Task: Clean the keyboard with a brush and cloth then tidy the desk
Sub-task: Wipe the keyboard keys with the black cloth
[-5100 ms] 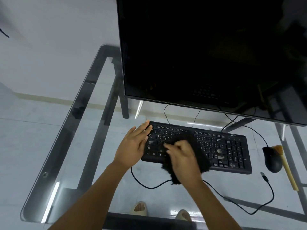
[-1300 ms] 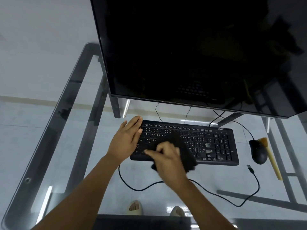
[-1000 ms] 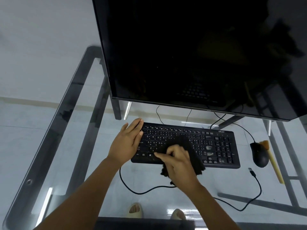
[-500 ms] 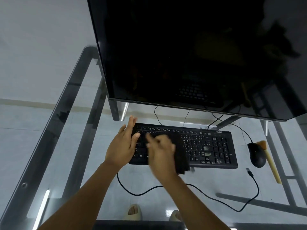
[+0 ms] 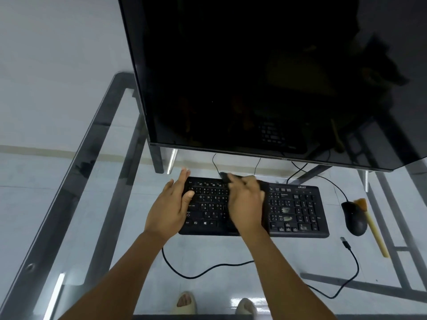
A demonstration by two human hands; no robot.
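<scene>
A black keyboard (image 5: 298, 211) lies on the glass desk (image 5: 76, 181) under the monitor. My left hand (image 5: 171, 206) rests flat on the keyboard's left end, fingers apart. My right hand (image 5: 246, 202) presses a black cloth (image 5: 264, 204) onto the middle keys, reaching to the top row; most of the cloth is hidden under the hand. A brush (image 5: 372, 225) with a pale wooden handle lies on the desk at the far right, beyond the mouse.
A large dark monitor (image 5: 254, 77) overhangs the back of the keyboard. A black mouse (image 5: 354, 218) sits right of the keyboard, touching the brush. A loose black cable (image 5: 351, 257) with a USB plug loops across the front of the desk.
My right hand has pushed the cloth from the keyboard's front edge up to the top row of keys. My left hand has stayed on the left end.
</scene>
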